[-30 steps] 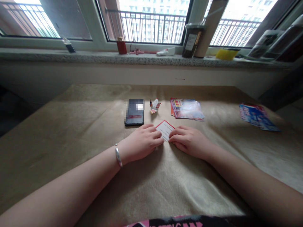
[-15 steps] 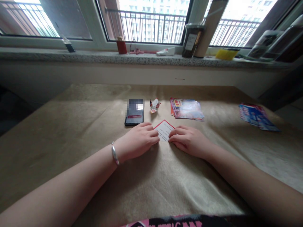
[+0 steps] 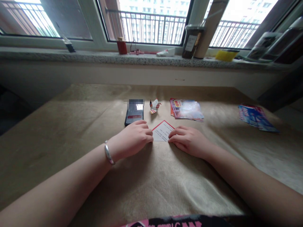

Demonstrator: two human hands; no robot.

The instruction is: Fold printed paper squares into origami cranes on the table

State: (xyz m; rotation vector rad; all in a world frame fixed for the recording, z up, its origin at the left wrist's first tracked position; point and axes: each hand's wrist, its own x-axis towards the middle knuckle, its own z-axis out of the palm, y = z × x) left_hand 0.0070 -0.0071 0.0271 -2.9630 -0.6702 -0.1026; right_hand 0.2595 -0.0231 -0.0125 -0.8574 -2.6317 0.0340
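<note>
Between my hands a white printed sheet of paper [image 3: 161, 133], folded to a triangle with red upper edges, lies flat on the table. My left hand [image 3: 133, 138], a silver bracelet at its wrist, has its fingers bent together at the paper's left corner and covers that corner. On the right side, my right hand [image 3: 189, 141] presses the paper down with curled fingertips, its thumb tucked under. Just beyond the left fingers lies a phone [image 3: 134, 113] with its screen lit. A small folded paper bird [image 3: 155, 106] stands past the paper.
A stack of colourful printed leaflets [image 3: 187, 109] lies beyond my right hand, with more blue leaflets [image 3: 257, 118] farther right. The table [image 3: 99, 104] is covered in a tan cloth. Behind it, a stone windowsill [image 3: 99, 57] holds jars and a yellow container [image 3: 226, 55].
My left hand has slid left along the paper's lower edge, so more of the printed side shows. My right hand stays at its place.
</note>
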